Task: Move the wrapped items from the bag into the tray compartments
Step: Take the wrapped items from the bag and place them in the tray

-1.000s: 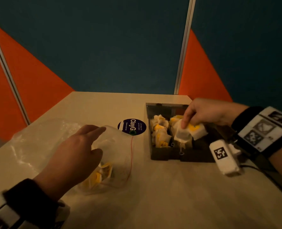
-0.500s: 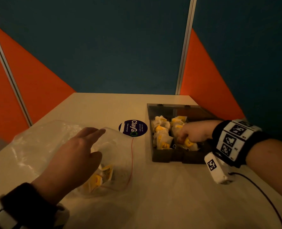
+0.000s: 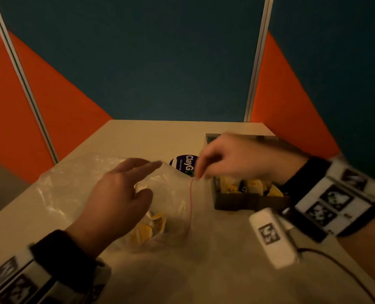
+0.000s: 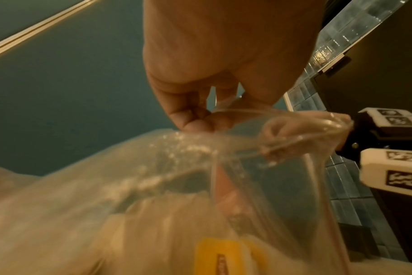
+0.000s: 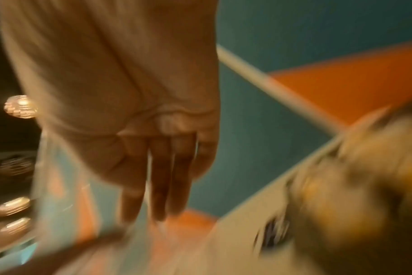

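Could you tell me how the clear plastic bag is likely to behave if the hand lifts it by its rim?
The clear plastic bag looks thin and crumpled, so it will probably sag. The wrapped items inside would likely slide together. It seems light, held by the left hand.

The right hand [image 5: 120, 104] fills the view – fingers [image 5: 160, 182] straight, pointing down beside a clear bag [image 5: 54, 186] – with blurred yellow packets [image 5: 341, 195] at right.

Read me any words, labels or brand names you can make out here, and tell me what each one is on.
"ClayG": white letters on the round dark sticker on the table; the right hand cuts off the rest.
Smaller line beside it on the sticker: too small to read.
Print on the yellow label of a wrapped item in the bag: blurred, unreadable.
Black-and-white marker squares on the wrist bands: patterns, not words.
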The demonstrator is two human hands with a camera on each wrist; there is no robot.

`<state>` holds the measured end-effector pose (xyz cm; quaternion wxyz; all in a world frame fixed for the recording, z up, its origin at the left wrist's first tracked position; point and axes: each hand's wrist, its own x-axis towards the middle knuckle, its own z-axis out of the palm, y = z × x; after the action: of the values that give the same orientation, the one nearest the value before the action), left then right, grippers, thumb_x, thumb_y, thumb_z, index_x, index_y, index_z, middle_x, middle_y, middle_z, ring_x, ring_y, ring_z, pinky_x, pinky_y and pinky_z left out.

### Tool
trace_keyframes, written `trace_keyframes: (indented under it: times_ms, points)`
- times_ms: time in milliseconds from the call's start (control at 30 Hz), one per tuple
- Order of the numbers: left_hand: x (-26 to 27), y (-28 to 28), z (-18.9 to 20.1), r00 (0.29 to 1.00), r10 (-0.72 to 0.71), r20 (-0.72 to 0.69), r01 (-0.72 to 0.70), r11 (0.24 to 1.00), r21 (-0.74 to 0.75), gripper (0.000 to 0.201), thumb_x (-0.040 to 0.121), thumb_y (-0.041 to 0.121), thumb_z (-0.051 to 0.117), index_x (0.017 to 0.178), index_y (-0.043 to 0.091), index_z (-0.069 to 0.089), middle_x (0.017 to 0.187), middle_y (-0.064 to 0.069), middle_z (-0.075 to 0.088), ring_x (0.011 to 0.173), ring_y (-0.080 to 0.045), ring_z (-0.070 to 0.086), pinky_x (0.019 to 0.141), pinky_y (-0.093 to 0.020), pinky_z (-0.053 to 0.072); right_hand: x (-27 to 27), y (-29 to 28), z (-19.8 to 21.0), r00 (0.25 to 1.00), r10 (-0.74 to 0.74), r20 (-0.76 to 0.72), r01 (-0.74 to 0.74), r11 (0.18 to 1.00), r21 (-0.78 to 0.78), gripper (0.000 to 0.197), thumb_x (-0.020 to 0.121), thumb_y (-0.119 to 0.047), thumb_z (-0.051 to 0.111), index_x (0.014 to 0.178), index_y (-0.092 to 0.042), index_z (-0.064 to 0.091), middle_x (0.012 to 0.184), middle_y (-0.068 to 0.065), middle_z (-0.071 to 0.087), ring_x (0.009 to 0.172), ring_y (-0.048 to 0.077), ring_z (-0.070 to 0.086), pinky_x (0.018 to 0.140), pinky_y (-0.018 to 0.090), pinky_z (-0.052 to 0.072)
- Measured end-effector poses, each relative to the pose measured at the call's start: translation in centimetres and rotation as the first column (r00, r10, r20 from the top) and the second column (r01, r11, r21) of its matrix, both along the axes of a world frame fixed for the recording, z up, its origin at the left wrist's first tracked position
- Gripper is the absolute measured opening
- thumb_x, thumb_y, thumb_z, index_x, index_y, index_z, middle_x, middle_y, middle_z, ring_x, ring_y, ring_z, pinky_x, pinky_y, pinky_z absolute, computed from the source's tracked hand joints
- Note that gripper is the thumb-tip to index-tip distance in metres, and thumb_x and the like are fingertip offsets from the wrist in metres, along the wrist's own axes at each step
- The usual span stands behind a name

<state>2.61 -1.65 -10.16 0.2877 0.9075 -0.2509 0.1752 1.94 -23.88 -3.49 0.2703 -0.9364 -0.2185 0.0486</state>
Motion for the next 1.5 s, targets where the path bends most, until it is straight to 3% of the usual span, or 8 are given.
trace_keyframes:
  times_ms: [100, 200, 333, 533, 767, 967, 1200, 1500]
  points:
    - [-0.4, 0.1, 0.3, 0.997, -0.054, 0.055, 0.058, 0.996, -0.075, 0.051, 0.073, 0.026, 0.04, 0.12, 0.035, 0.055, 0.115, 0.015, 0.05, 0.052, -0.012, 0.057, 0.049, -0.021, 0.044, 0.8, 5.5, -3.0, 0.964, 0.237, -0.125, -0.256, 0.95, -0.178, 0.027, 0.091, -0.011, 0.054, 0.115, -0.011, 0.064, 0.114, 0.002, 0.067, 0.097, 0.01, 0.06, 0.085, 0.024, 0.047]
    - [-0.6, 0.2, 0.4, 0.991, -0.083, 0.107, 0.098, 0.985, -0.142, 0.054, 0.069, 0.032, 0.033, 0.117, 0.033, 0.058, 0.112, 0.013, 0.053, 0.062, -0.026, 0.062, 0.056, -0.034, 0.051, 2.6, 8.9, -5.6, 0.987, 0.158, -0.031, -0.157, 0.902, -0.402, 0.03, 0.095, -0.02, 0.049, 0.119, -0.004, 0.059, 0.12, 0.013, 0.062, 0.099, 0.02, 0.058, 0.076, 0.024, 0.041]
    - [-0.3, 0.4, 0.3, 0.992, -0.063, 0.108, 0.075, 0.991, -0.111, 0.051, 0.071, 0.022, 0.037, 0.114, 0.034, 0.061, 0.112, 0.012, 0.053, 0.047, -0.017, 0.054, 0.048, -0.02, 0.04, 3.9, 9.2, -6.6, 0.989, -0.011, -0.149, -0.067, 0.859, -0.507, 0.04, 0.099, -0.025, 0.042, 0.131, -0.002, 0.047, 0.125, 0.014, 0.057, 0.071, 0.017, 0.047, 0.045, 0.013, 0.041]
    - [-0.3, -0.4, -0.1, 0.994, -0.077, 0.082, 0.08, 0.996, -0.041, 0.051, 0.068, 0.017, 0.045, 0.115, 0.03, 0.062, 0.111, 0.017, 0.051, 0.054, -0.007, 0.054, 0.046, -0.015, 0.037, 4.6, 8.8, -9.5, 0.977, -0.134, -0.164, 0.067, 0.93, -0.361, 0.034, 0.087, -0.019, 0.059, 0.118, -0.005, 0.055, 0.105, 0.011, 0.062, 0.089, 0.023, 0.056, 0.07, 0.029, 0.044]
    - [-0.1, -0.3, -0.3, 0.994, -0.043, 0.104, 0.045, 0.999, -0.019, 0.053, 0.069, 0.017, 0.043, 0.119, 0.029, 0.059, 0.12, 0.005, 0.057, 0.055, 0.001, 0.05, 0.051, -0.011, 0.03, 3.2, 7.4, -7.7, 0.986, -0.156, 0.056, 0.152, 0.985, 0.078, 0.024, 0.084, 0.004, 0.054, 0.096, -0.016, 0.058, 0.076, -0.011, 0.042, 0.072, 0.013, 0.051, 0.055, 0.022, 0.045]
    - [0.2, -0.2, -0.4, 0.994, -0.013, 0.107, 0.013, 1.0, 0.008, 0.056, 0.068, 0.017, 0.042, 0.12, 0.029, 0.058, 0.122, 0.005, 0.056, 0.056, 0.004, 0.046, 0.054, -0.011, 0.034, 1.8, 6.5, -6.7, 0.943, -0.2, -0.265, 0.28, 0.908, 0.311, 0.021, 0.079, 0.007, 0.062, 0.087, -0.013, 0.06, 0.088, 0.016, 0.061, 0.064, 0.025, 0.063, 0.057, 0.032, 0.056]
    - [0.1, -0.2, -0.4, 0.994, -0.007, 0.109, 0.005, 1.0, 0.017, 0.057, 0.068, 0.017, 0.041, 0.122, 0.027, 0.057, 0.124, 0.002, 0.055, 0.06, 0.001, 0.047, 0.058, -0.011, 0.037, 0.6, 7.1, -6.3, 0.949, -0.114, -0.295, 0.256, 0.826, 0.503, 0.026, 0.081, 0.005, 0.065, 0.101, -0.01, 0.059, 0.089, 0.012, 0.062, 0.081, 0.031, 0.067, 0.066, 0.034, 0.059]
    - [0.2, -0.2, -0.5, 0.994, -0.031, 0.102, 0.032, 0.999, -0.007, 0.056, 0.068, 0.018, 0.044, 0.121, 0.027, 0.058, 0.122, 0.004, 0.056, 0.053, 0.003, 0.052, 0.049, -0.009, 0.028, 1.5, 8.1, -11.0, 0.989, -0.13, -0.066, 0.121, 0.985, -0.123, 0.014, 0.088, -0.009, 0.057, 0.098, -0.002, 0.064, 0.096, 0.015, 0.061, 0.082, 0.022, 0.052, 0.061, 0.022, 0.035]
